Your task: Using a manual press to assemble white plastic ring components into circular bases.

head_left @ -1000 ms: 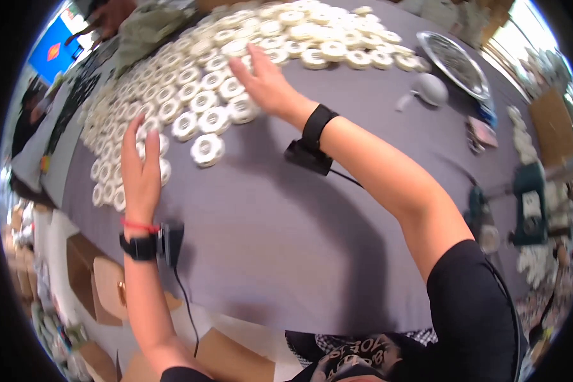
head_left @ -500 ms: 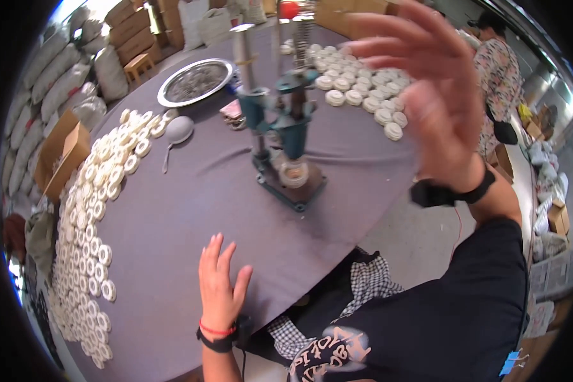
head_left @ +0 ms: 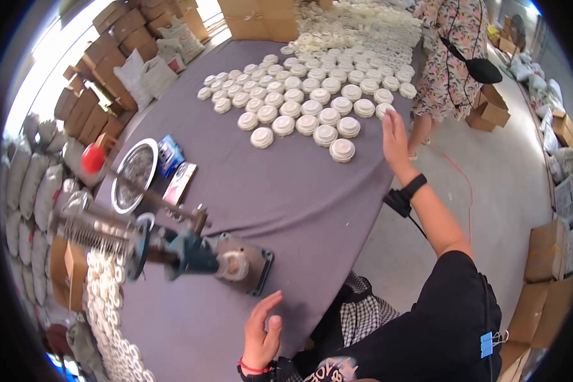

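Note:
My right hand (head_left: pixel 397 145) reaches out over the table's right edge, fingers stretched, with nothing seen in it. Its fingertips are at a white round cap-like piece (head_left: pixel 384 111); whether they touch cannot be told. My left hand (head_left: pixel 262 332) hovers by the near edge, fingers apart and holding nothing. Just beyond it stands a teal lever press (head_left: pixel 194 251) with a red ball knob (head_left: pixel 93 158) and a spring. A round whitish piece (head_left: pixel 233 265) with a tan centre sits on the press base. Many stacked-looking white round pieces (head_left: pixel 309 125) spread across the far part of the table.
The table (head_left: pixel 286 184) has a grey cloth. Left of the press lie white rings (head_left: pixel 105 286); beyond it are a metal basin (head_left: pixel 118 202) of small grey parts, a blue packet (head_left: pixel 170 156) and a small box (head_left: pixel 181 183). Another person (head_left: pixel 449 60) stands at the far right.
The view has swung right, bringing more white pieces into sight and the press to the left. My right hand has come down from its raised position to the pieces. My left hand stays open.

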`<action>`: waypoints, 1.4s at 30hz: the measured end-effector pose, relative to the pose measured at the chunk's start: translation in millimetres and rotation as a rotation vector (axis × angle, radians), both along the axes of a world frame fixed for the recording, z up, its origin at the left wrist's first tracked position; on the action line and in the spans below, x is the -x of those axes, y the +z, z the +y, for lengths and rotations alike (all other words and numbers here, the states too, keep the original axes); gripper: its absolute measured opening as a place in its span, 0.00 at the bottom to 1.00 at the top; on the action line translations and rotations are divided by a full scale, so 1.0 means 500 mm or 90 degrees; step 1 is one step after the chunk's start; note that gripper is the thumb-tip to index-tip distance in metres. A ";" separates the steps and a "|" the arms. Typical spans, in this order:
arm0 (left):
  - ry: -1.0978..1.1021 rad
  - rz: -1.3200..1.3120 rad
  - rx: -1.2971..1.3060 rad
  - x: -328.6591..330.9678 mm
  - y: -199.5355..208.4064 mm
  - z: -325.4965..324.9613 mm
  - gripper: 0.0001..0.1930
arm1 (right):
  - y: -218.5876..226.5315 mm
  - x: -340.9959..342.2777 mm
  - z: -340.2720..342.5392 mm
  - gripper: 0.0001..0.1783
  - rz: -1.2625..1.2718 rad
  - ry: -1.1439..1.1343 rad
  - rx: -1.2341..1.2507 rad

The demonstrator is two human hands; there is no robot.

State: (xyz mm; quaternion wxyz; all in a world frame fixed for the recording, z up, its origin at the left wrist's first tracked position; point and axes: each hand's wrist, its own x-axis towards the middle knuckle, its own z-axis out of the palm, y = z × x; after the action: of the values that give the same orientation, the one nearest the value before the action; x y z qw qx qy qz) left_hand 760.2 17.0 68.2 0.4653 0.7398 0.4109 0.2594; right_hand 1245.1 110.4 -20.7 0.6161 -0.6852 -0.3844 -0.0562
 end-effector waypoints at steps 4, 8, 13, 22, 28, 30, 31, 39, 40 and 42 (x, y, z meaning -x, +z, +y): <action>-0.072 -0.136 0.061 -0.169 0.024 0.147 0.23 | -0.017 -0.210 0.076 0.27 -0.131 -0.164 0.065; 0.030 -0.129 -0.059 -0.381 0.028 0.375 0.25 | -0.081 -0.441 0.145 0.34 -0.249 -0.395 0.224; 0.151 -0.023 -0.191 -0.554 -0.060 0.699 0.27 | -0.069 -0.538 0.205 0.43 -0.093 -0.208 0.461; -0.026 0.293 -0.512 -0.562 -0.147 1.021 0.28 | -0.113 -0.769 0.266 0.35 -0.137 -0.280 0.350; -0.034 0.463 -0.363 -0.664 -0.160 1.038 0.39 | -0.092 -0.685 0.280 0.33 -0.258 -0.231 0.451; -0.059 0.448 -0.335 -0.670 -0.183 1.058 0.40 | -0.096 -0.673 0.274 0.33 -0.148 -0.117 0.265; -0.063 0.496 -0.350 -0.679 -0.181 1.059 0.41 | -0.098 -0.691 0.268 0.31 -0.195 -0.114 0.305; -0.092 0.498 -0.447 -0.675 -0.186 1.057 0.40 | -0.050 -0.631 0.282 0.23 0.006 0.150 0.212; -0.108 0.498 -0.451 -0.677 -0.183 1.055 0.40 | -0.048 -0.616 0.286 0.23 0.002 0.150 0.214; -0.116 0.487 -0.467 -0.668 -0.179 1.055 0.38 | -0.027 -0.535 0.317 0.22 0.041 0.204 0.234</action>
State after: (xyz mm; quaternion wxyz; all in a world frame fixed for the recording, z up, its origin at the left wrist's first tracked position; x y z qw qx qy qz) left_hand 1094.0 544.5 -21.3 0.0140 0.9280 0.3680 0.0566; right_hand 1512.6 269.0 -34.2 0.4941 -0.7176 -0.4720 0.1347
